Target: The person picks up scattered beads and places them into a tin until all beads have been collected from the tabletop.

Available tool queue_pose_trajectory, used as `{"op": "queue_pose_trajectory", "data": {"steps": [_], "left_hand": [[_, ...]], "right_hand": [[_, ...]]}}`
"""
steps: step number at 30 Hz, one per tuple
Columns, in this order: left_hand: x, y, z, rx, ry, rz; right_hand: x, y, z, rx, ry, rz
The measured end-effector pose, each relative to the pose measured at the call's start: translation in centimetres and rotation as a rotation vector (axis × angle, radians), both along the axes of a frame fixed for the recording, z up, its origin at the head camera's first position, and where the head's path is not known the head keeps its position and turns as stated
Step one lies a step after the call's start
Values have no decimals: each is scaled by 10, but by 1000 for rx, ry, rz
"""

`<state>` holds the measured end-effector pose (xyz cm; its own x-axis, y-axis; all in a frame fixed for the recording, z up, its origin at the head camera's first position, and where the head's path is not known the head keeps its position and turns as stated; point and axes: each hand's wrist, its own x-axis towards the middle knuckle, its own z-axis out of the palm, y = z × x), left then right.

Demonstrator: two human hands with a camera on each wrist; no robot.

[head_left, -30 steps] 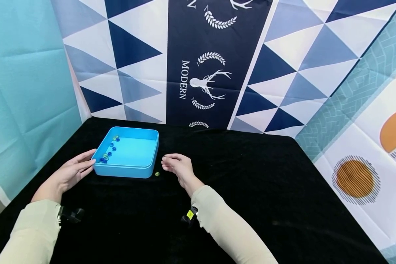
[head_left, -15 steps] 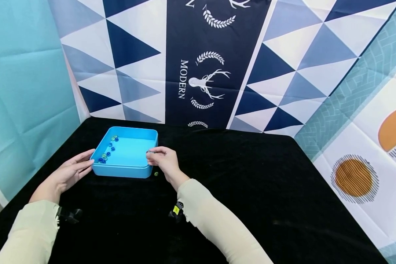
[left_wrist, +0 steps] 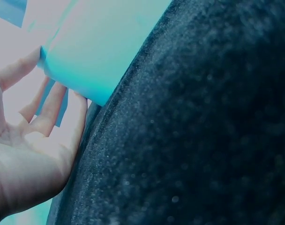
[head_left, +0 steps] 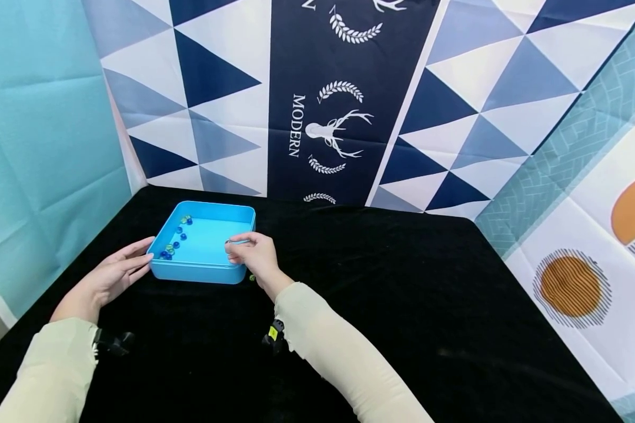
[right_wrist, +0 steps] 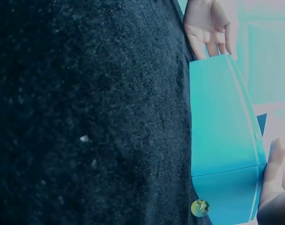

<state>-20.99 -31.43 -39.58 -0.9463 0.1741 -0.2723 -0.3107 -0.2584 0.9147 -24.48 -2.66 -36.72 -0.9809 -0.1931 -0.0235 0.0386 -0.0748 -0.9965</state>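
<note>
Blue plastic tray [head_left: 206, 271] sits on the black cloth-covered desk [head_left: 381, 294], toward its left rear part, with a loose line of small blue and green glass beads [head_left: 173, 244] along its inner left side. The right hand [head_left: 254, 255] hangs over the tray's near right corner, its fingers [head_left: 237, 241] drawn together at the tips; something small seems pinched there, though what it is cannot be made out. One green bead [right_wrist: 199, 207] lies on the desk just outside the tray's near right corner, beside that wrist. The left hand [head_left: 113, 276] rests on the desk with its fingers [left_wrist: 48, 110] straight and slightly apart, the tips touching the tray's left wall. Patterned cloth backdrops [head_left: 328, 106] stand behind and beside the desk.
</note>
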Motion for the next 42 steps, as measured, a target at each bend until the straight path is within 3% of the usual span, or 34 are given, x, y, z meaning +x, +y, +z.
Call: {"op": "queue_pose_trajectory", "data": {"steps": [11, 29, 42], "left_hand": [[-1, 3, 1, -31, 3, -9], [0, 4, 0, 11, 3, -1], [2, 2, 0, 40, 3, 15]], "right_hand": [[1, 1, 1, 3, -26, -22], [9, 23, 4, -42, -54, -69], [15, 39, -9, -9, -136, -105]]}}
